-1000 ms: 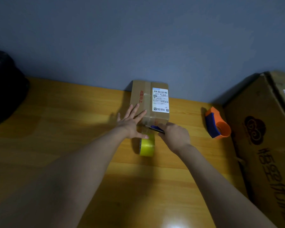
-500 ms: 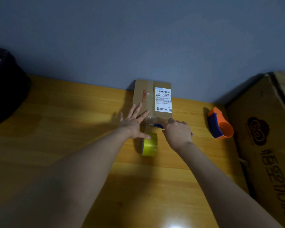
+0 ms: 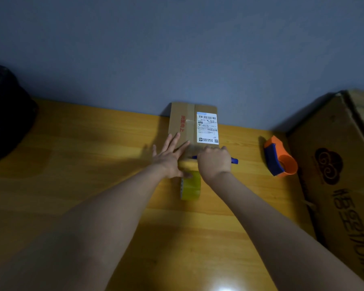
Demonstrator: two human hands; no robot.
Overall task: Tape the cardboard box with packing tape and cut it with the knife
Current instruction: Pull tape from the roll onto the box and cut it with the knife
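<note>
A small cardboard box (image 3: 183, 122) with a white shipping label lies against the wall on the wooden table (image 3: 82, 169). My left hand (image 3: 170, 157) rests flat with fingers spread on the box's near left corner. My right hand (image 3: 214, 161) is closed around a blue-handled knife (image 3: 234, 160), held crosswise at the box's near edge. A strip of tape runs from the box down to the yellowish tape roll (image 3: 190, 186), which stands on edge just in front of both hands.
An orange and blue tape dispenser (image 3: 281, 157) sits to the right of the box. A large cardboard carton (image 3: 343, 175) fills the right side. A dark bag (image 3: 6, 114) sits at the far left. A grey wall runs behind the table.
My right hand has slid the knife rightward along the box's near edge; its blue end now sticks out to the right of my fist. My left hand stays pressed on the box.
</note>
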